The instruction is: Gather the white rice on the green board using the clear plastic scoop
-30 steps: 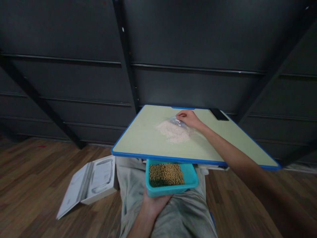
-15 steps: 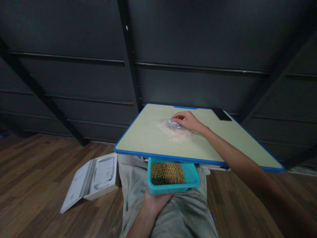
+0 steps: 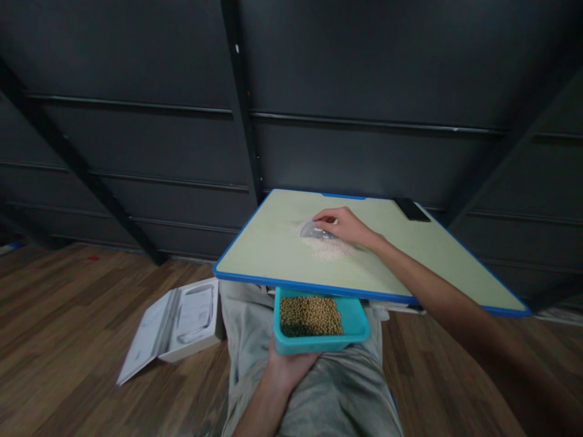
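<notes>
My right hand (image 3: 344, 224) is closed on the edge of a clear plastic piece (image 3: 312, 230), rounded like a shallow lid or bowl; its exact kind I cannot make out. It is at a patch of pale grains (image 3: 330, 247), perhaps rice, spread on the cream board table (image 3: 264, 255). Below the table's near edge, my left hand (image 3: 291, 369) grips a turquoise plastic tray (image 3: 355, 321) from underneath, its fingers mostly hidden. Yellowish beans (image 3: 316, 312), which look like soybeans, fill the tray's left part, with darker green ones (image 3: 294, 329) at the near left corner.
A black phone (image 3: 412, 210) lies at the table's far right edge. On the wood floor to the left stands an opened white box (image 3: 194, 321) with moulded compartments. A dark panelled wall (image 3: 364, 158) rises behind the table. The tray is over my lap.
The clear plastic piece has tilted and shifted slightly left in my right hand. My left hand keeps hold of the tray. The whole view has shifted a little.
</notes>
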Action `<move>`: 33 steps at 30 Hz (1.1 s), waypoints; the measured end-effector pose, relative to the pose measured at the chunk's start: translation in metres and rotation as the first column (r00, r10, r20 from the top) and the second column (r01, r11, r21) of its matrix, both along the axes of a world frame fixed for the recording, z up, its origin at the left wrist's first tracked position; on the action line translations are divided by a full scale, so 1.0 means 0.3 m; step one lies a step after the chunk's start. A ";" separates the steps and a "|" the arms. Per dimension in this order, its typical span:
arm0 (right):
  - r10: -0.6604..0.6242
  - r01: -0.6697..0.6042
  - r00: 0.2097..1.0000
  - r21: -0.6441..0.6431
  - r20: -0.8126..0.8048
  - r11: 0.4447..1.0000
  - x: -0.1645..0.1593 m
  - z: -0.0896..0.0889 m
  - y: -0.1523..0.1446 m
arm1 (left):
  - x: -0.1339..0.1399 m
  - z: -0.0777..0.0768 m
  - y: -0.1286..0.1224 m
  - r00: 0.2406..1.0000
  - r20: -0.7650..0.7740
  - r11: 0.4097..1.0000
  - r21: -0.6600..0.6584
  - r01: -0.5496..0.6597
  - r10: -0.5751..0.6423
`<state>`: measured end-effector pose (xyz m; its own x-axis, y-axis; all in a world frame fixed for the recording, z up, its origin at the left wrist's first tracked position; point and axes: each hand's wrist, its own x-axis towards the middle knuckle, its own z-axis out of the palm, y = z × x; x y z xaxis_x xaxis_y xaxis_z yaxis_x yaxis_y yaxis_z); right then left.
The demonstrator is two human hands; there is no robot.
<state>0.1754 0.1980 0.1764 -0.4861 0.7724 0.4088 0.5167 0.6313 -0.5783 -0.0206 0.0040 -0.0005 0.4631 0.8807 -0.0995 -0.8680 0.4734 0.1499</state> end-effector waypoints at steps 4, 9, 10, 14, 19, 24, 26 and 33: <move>0.015 -0.016 1.000 -0.026 -0.020 1.000 -0.006 -0.001 -0.004 | -0.001 0.019 0.000 1.000 0.000 1.000 -0.011 0.005 -0.005; 0.036 -0.036 0.999 -0.043 0.002 0.998 -0.014 0.000 -0.018 | -0.003 0.056 -0.005 0.998 -0.048 0.997 -0.068 0.026 -0.030; 0.045 -0.045 0.999 -0.040 0.003 0.998 -0.015 0.001 -0.021 | -0.003 0.050 -0.004 0.999 -0.047 0.997 -0.069 0.023 -0.026; 0.063 -0.063 0.998 -0.037 -0.001 0.997 -0.022 0.006 -0.038 | -0.001 0.003 0.004 1.000 -0.011 0.999 -0.039 0.015 -0.015; 0.075 -0.074 0.997 -0.062 0.009 0.995 -0.036 0.022 -0.067 | 0.002 0.007 0.004 1.000 -0.005 0.999 -0.045 -0.002 0.002; 0.122 -0.122 0.992 -0.047 0.005 0.991 -0.052 0.034 -0.091 | 0.002 0.040 -0.002 0.997 -0.082 0.989 -0.146 -0.020 0.008; 0.135 -0.135 0.991 -0.054 0.008 0.989 -0.058 0.036 -0.100 | 0.003 0.033 -0.002 0.997 -0.079 0.991 -0.131 -0.027 0.017; 0.166 -0.165 0.986 -0.078 0.004 0.983 -0.078 0.039 -0.119 | 0.002 -0.009 0.004 1.000 0.002 0.998 -0.066 0.014 -0.014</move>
<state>0.1519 0.1622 0.1881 -0.6140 0.7099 0.3450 0.4150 0.6621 -0.6239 -0.0201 0.0052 -0.0031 0.4757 0.8656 -0.1565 -0.8614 0.4944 0.1162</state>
